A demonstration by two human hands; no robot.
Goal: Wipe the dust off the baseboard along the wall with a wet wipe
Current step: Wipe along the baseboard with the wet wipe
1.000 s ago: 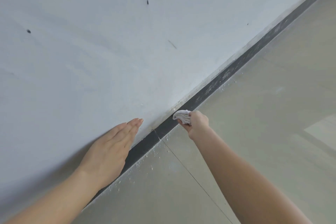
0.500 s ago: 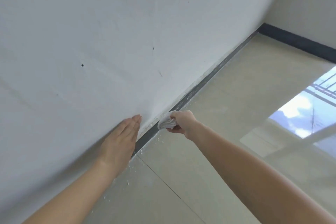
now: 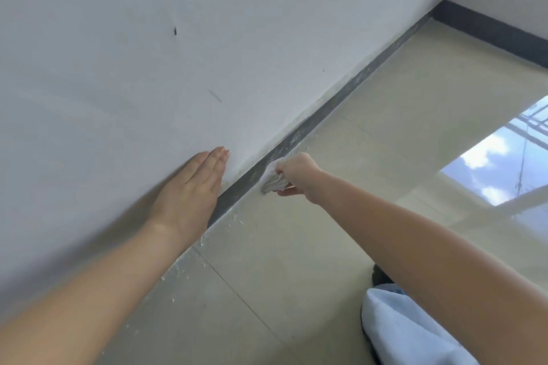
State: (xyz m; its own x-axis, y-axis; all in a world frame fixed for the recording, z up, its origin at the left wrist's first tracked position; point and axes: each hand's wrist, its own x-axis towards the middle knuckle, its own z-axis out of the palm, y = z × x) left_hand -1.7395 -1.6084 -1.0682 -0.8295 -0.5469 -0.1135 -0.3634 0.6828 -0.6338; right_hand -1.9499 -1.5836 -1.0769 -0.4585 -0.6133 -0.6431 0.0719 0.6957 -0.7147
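Note:
A dark grey baseboard (image 3: 332, 107) runs diagonally along the foot of the white wall (image 3: 148, 53), dusty and streaked further along. My right hand (image 3: 296, 173) is closed around a crumpled white wet wipe (image 3: 272, 179) and presses it against the baseboard's lower edge where it meets the floor. My left hand (image 3: 192, 192) lies flat against the wall just above the baseboard, fingers straight and together, holding nothing.
Glossy beige floor tiles (image 3: 296, 261) carry white flecks of debris along the baseboard. A second dark baseboard (image 3: 489, 29) meets the first at the far corner. A window reflection (image 3: 504, 157) shines on the floor at right. Light blue fabric (image 3: 400, 332) sits at the bottom right.
The view swung toward the room corner and tilted down. My right hand has slid the wipe along the baseboard. My left hand stays flat on the wall.

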